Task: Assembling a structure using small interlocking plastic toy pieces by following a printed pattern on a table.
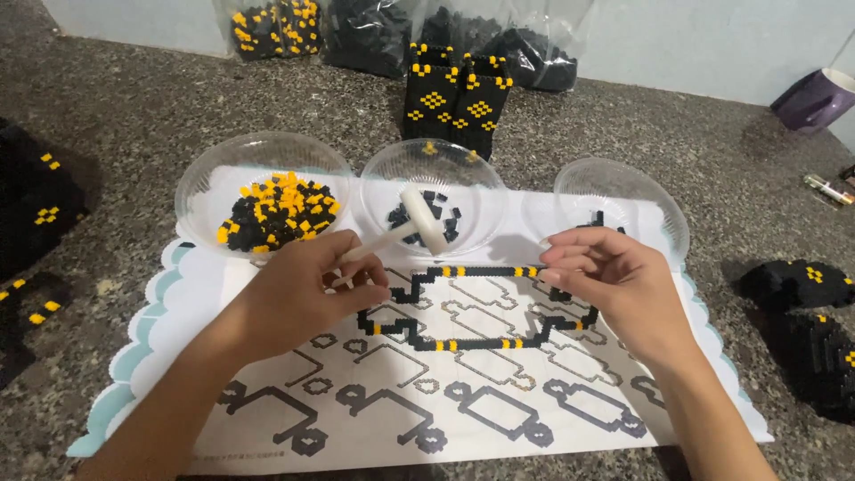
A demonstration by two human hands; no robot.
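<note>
Currently left hand [307,289] grips small white mallet [405,230], head raised clear of bead outline [476,307], while right hand [606,281] pinches fingertips on outline's far edge, steadying it.

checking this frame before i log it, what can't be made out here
Head view only:
- Right hand: curled fingers hide whatever it pinches at the outline.
- Left hand: covers the mallet handle's end.
- Right bowl: contents mostly behind the hand.
- Mug: cut off by the frame edge.
- Bags: top cropped.
</note>
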